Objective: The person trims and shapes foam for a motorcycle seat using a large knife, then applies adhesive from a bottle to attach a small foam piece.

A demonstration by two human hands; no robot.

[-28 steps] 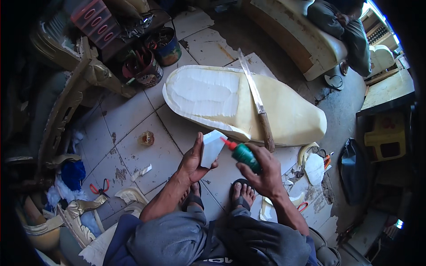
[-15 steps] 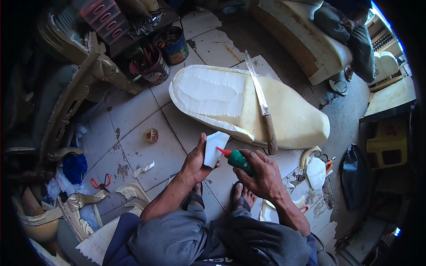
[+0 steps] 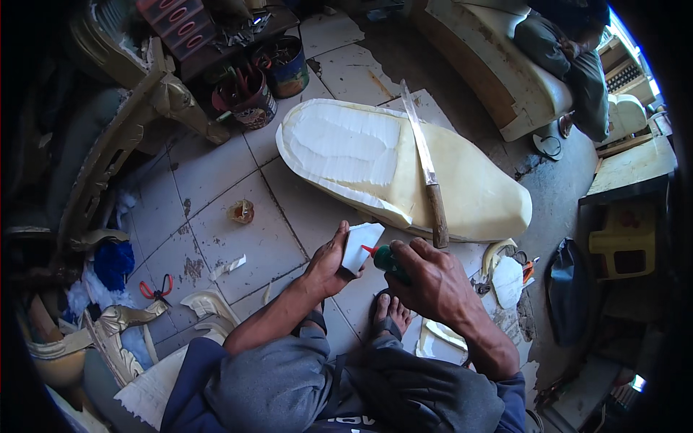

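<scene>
while your left hand (image 3: 328, 268) pinches the white piece (image 3: 360, 244) and your right hand (image 3: 432, 280) wraps the green bottle (image 3: 385, 260), keep its red tip (image 3: 369, 250) close and squeeze evenly.

Clutter left, right and beyond

Left of the left-hand grip (image 3: 328, 268), a pale strip (image 3: 229, 268) lies on the floor tiles (image 3: 216, 173), with a small reddish cup (image 3: 240, 211) a little beyond it. Farther left are red-handled scissors (image 3: 157, 294), then a blue bundle (image 3: 114, 265) touching white fluff (image 3: 99, 296). A carved frame (image 3: 101, 151) rises at the far left.

Well beyond the grip, leftward, a tub (image 3: 249, 105) of tools is close beside a bucket (image 3: 286, 76), with pink drawers (image 3: 177, 27) behind.

Far beyond to the right, a person (image 3: 588, 86) sits by a long cream bench (image 3: 498, 65), a slipper (image 3: 547, 147) below. Well right of the grip lies a black bag-like thing (image 3: 567, 292); past it shows a yellow plastic piece (image 3: 626, 242).
</scene>
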